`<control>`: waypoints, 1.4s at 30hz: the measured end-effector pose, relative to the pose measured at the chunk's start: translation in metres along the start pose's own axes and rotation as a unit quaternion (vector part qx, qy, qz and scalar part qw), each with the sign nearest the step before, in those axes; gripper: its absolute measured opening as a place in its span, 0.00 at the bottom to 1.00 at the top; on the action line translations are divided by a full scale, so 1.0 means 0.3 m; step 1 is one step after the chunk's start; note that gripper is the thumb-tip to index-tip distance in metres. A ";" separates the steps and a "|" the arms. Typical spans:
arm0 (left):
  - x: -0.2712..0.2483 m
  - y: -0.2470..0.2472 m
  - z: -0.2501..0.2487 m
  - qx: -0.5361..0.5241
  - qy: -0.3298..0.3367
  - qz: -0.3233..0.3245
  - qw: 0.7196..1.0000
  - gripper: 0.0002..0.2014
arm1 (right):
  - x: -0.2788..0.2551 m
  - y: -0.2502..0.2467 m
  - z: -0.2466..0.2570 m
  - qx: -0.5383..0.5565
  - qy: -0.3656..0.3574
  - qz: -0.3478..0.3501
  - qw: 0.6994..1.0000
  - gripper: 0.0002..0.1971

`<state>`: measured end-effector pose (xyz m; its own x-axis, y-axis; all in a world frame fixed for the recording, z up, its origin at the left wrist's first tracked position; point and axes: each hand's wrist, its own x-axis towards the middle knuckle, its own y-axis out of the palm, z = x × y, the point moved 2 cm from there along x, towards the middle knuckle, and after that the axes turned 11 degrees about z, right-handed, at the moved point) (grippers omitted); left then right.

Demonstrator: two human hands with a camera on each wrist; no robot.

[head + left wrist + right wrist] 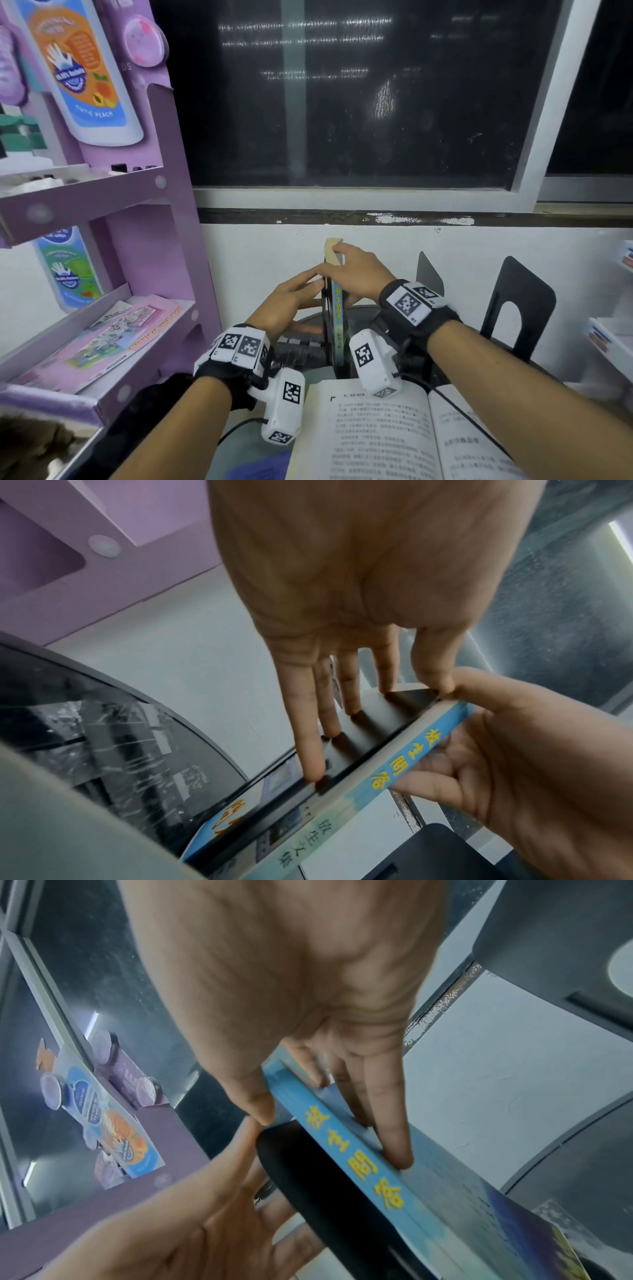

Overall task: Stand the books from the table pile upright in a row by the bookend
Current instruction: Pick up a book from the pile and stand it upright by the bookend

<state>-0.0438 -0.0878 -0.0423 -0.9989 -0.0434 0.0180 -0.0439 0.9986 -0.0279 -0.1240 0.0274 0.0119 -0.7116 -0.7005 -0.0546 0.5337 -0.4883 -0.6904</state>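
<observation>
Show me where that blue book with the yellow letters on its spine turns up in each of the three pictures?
Head view: the blue book stands upright at centre, between both hands.
Left wrist view: the book runs diagonally across the lower right.
Right wrist view: the book runs diagonally from centre to lower right.
Shared landmark: the black bookend against the book's left side.

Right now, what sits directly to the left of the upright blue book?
A black bookend stands flat against the blue book; the left hand presses its far side. The bookend's base is hidden.

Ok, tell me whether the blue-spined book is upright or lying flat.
Upright: the blue-spined book stands on end, spine vertical, against the black bookend.
</observation>
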 end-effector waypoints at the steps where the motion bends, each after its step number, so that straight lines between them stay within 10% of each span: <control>1: -0.005 -0.004 0.011 -0.013 -0.003 0.007 1.000 0.18 | -0.007 0.000 0.005 0.012 0.003 0.004 1.000 0.22; 42: -0.045 -0.001 0.005 0.038 0.079 0.000 0.996 0.16 | -0.085 0.057 0.018 0.195 0.034 0.064 0.978 0.40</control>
<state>-0.0303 -0.0874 -0.0442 -0.9842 -0.0318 0.1741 -0.0505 0.9933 -0.1039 -0.0942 0.0342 0.0053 -0.6488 -0.7393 -0.1802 0.7450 -0.5690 -0.3480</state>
